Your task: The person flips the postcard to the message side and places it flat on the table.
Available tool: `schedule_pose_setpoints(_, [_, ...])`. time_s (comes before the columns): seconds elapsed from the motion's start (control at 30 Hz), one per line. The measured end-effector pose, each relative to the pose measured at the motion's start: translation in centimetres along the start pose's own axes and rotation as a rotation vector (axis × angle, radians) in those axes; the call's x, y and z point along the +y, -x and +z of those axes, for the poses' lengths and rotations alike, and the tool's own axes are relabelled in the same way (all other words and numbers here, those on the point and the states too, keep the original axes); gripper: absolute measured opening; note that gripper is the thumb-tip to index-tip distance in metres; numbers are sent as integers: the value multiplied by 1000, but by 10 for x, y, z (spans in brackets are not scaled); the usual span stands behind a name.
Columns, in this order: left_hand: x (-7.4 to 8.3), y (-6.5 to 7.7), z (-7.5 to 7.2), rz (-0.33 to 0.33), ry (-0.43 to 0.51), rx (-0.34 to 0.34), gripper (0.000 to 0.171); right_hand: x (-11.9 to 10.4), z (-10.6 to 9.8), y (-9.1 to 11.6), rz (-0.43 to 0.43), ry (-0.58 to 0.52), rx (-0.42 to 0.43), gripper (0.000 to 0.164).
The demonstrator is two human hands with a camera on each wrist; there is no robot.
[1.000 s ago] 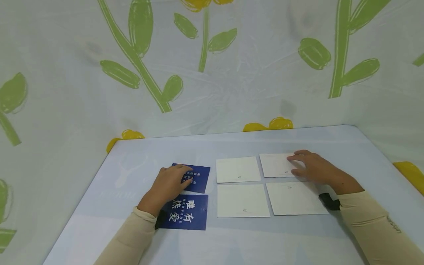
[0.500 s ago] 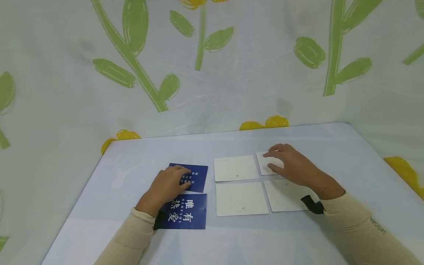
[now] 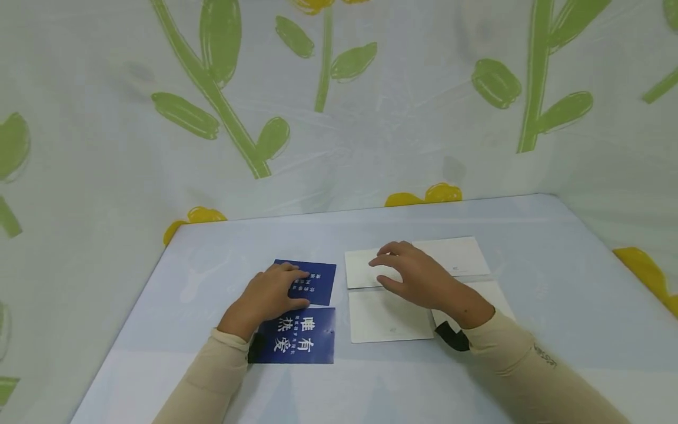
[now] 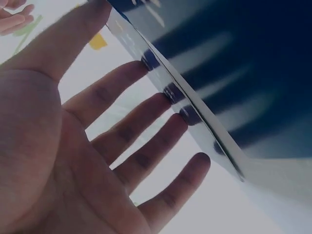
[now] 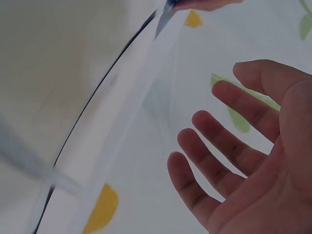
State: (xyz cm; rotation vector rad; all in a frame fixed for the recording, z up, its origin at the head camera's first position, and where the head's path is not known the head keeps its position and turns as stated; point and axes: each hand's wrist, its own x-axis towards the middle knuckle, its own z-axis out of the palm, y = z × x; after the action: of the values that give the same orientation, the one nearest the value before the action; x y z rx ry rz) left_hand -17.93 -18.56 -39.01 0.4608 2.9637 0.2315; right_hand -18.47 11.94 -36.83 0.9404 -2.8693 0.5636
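My left hand [image 3: 267,297] lies over the left part of the upper blue card [image 3: 322,277], which bears white characters. Below it is another blue card [image 3: 312,347] with larger white characters. In the left wrist view the fingers [image 4: 131,139] are spread, with fingertips right at the near edge of a blue card [image 4: 253,73]. My right hand [image 3: 421,280] hovers with loosely bent fingers over the upper-left white card [image 3: 359,272], partly hiding it. The right wrist view shows its fingers [image 5: 219,170] apart with nothing between them.
Three more white cards complete a two-by-two block: upper right [image 3: 455,256], lower left [image 3: 376,321] and lower right [image 3: 492,294], the last partly under the right forearm. All lie on a pale table [image 3: 402,377]. A flower-print curtain [image 3: 402,135] stands behind.
My right hand has moved left from the upper-right white card to over the upper-left one, uncovering the former. The left hand has stayed at the blue cards.
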Motion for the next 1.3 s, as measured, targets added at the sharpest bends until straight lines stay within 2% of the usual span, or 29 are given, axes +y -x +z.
schedule_pose_setpoints(0.17, [-1, -5, 2, 35, 2, 11, 65, -15, 4, -13, 23, -20, -27, 32])
schedule_pose_setpoints(0.53, [1, -9, 0, 14, 21, 4, 65, -44, 9, -44, 64, -76, -45, 32])
schedule_pose_setpoints(0.7, [2, -10, -1, 21, 23, 2, 66, -47, 13, -51, 61, -114, -51, 32])
schedule_pose_setpoints(1.0, [-1, -7, -3, 4, 35, -12, 67, -46, 28, -56, 50, -139, -129, 33])
schedule_pose_setpoints(1.13, [-4, -4, -3, -7, 59, -14, 66, -47, 33, -58, 53, -144, -160, 35])
schedule_pose_setpoints(1.3, [-8, -4, -3, -31, 118, -49, 67, -48, 37, -59, 67, -140, -193, 35])
